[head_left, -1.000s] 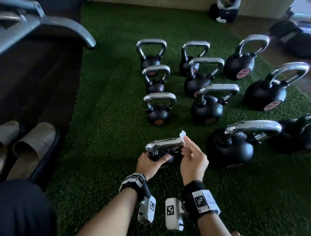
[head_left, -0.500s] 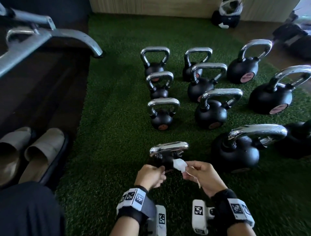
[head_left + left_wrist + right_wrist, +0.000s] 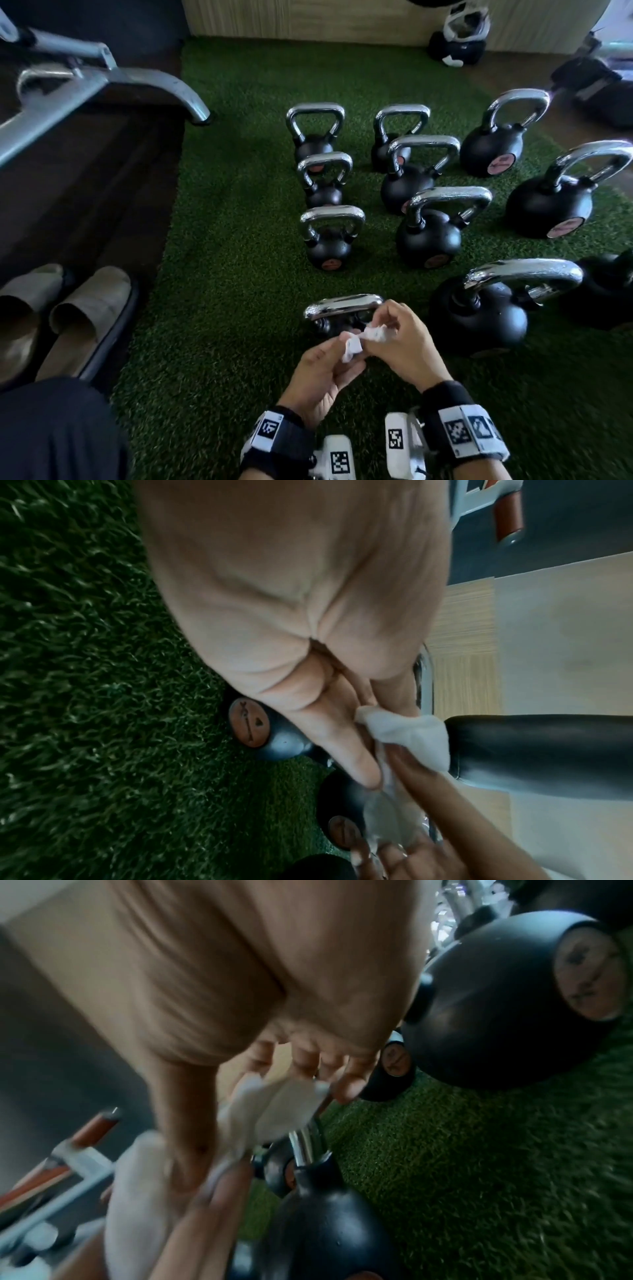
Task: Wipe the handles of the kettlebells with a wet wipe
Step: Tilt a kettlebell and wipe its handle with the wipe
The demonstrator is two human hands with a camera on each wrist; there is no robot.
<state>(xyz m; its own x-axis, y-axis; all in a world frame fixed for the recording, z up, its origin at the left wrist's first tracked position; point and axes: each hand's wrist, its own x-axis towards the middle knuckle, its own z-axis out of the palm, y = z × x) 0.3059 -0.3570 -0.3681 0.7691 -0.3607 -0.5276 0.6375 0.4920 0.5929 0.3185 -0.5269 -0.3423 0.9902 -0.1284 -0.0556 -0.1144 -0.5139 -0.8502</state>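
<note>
- Pinching a crumpled white wipe (image 3: 363,339) between them, both hands are hovering just at 6 o'clock of the nearest kettlebell (image 3: 342,310).
- The left hand (image 3: 325,370) is curling thumb and fingers round the wipe's lower end; the left wrist view is showing the same wad (image 3: 404,734) pressed between thumb and fingertips.
- The right hand (image 3: 404,342) is gripping the upper end, its fingers bent over the cloth (image 3: 274,1104); the right wrist view is blurring badly.
- The wipe is sitting clear of the chrome handle (image 3: 346,305), not touching it as far as the head view is telling.
- Other kettlebells are standing on green turf (image 3: 239,240) from 12 to 3 o'clock of the hands, the biggest near one (image 3: 479,318) at 2 o'clock.
- Round reddish labels are showing on several bells (image 3: 330,263); the left wrist view is catching one (image 3: 250,722) with a mark and a small heart shape, but no writing is reading clearly.
- Black-and-white coded tags are wrapping both wristbands (image 3: 466,431).
- A pair of slippers (image 3: 68,318) is lying at 9 o'clock, partly cut by the frame edge.
- The nearest kettlebell's body is hiding mostly behind the hands; a bell at 3 o'clock (image 3: 609,287) is being cut off by the edge.
</note>
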